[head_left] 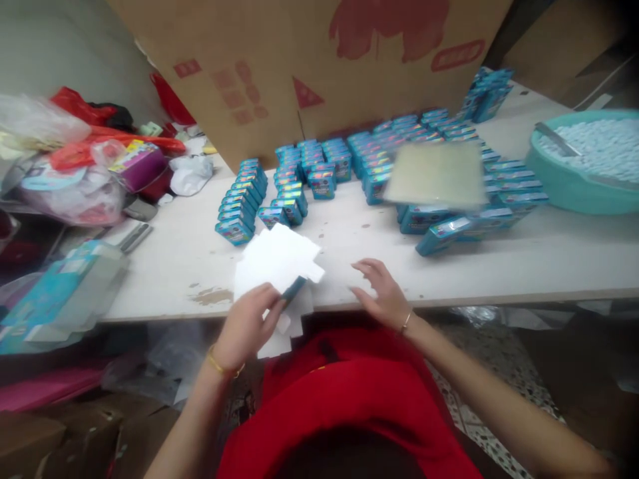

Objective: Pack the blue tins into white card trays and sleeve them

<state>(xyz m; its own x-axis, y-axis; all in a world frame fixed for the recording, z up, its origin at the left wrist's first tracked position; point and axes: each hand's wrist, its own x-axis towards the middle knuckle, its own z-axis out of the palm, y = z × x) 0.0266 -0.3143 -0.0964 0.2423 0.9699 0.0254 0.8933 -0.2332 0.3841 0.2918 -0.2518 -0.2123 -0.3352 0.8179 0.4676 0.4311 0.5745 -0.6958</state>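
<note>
My left hand (254, 319) is closed on one end of a small flat dark-teal carton (294, 289), seen nearly edge-on. Beneath it lies a loose pile of white carton blanks (279, 256), some sticking out past the table's front edge. To the right, my right hand (382, 296) hovers near that edge with thumb and fingers apart and nothing between them. Beyond the pile, small blue boxes (242, 203) stand in a row. A larger group of blue boxes (372, 163) fills the table's middle and right, partly covered by a pale flat sheet (436, 174).
A tall brown cardboard box (279, 60) stands behind the blue boxes. At right, a turquoise basin (574, 179) holds many small pale-blue pieces and a metal scoop (556, 140). Plastic bags (74, 193) crowd the left, near a stack of blue printed card (54, 289).
</note>
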